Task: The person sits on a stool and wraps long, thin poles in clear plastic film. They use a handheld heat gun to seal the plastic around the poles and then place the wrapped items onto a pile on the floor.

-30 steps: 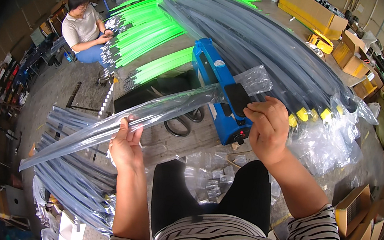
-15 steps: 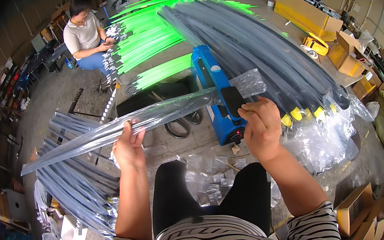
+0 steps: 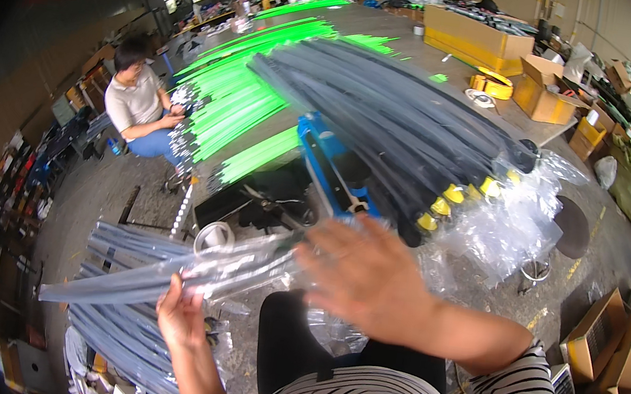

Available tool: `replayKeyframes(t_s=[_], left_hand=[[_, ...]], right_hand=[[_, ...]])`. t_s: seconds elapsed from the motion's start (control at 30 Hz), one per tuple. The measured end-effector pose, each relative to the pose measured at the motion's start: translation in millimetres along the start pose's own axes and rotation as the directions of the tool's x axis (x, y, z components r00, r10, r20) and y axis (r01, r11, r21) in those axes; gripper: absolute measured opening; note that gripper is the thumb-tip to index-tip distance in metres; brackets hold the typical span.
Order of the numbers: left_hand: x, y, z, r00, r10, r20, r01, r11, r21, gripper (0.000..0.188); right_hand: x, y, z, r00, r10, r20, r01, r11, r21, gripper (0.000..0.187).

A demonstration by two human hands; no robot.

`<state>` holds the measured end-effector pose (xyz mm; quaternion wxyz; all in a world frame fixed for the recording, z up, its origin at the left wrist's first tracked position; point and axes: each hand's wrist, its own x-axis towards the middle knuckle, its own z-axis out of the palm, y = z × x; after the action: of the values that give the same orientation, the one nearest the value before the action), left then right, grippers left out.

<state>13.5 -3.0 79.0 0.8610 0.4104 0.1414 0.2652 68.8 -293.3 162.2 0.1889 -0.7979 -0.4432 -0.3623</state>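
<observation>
My left hand [image 3: 182,315] is closed around the underside of a long see-through plastic bag [image 3: 114,276] with grey strips inside. The bag slants from the lower left up toward the middle. At its upper end is my right hand [image 3: 364,279], smeared by motion; whether its fingers grip the bag I cannot tell. Just beyond that hand stands a blue bag sealer [image 3: 327,159], its near end hidden by the hand. Below the held bag lies a pile of similar bagged strips [image 3: 125,343].
A large heap of bagged dark strips [image 3: 389,119] with yellow ends lies beyond the sealer, beside bright green strips [image 3: 243,112]. Crumpled plastic [image 3: 497,237] is at the right. A seated person [image 3: 140,106] works at the far left. Cardboard boxes [image 3: 544,92] stand far right.
The bag's upper end has come out of the sealer toward me. My right hand has moved left and nearer, off the sealer's arm. My left hand has shifted slightly down and left with the bag.
</observation>
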Motion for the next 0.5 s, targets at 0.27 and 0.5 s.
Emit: replayKeyframes(t_s=[0.27, 0.5], left_hand=[[-49, 22, 44, 0.934, 0.077, 0.348, -0.158, 0.965, 0.211, 0.015], [-52, 26, 14, 0.915, -0.127, 0.384, -0.094, 0.857, 0.507, 0.026]], right_hand=[[-1, -16, -8, 0.924, -0.037, 0.380, 0.105, 0.981, -0.161, 0.050], [12, 73, -72, 0.900, 0.410, 0.152, -0.159, 0.631, -0.759, 0.057]])
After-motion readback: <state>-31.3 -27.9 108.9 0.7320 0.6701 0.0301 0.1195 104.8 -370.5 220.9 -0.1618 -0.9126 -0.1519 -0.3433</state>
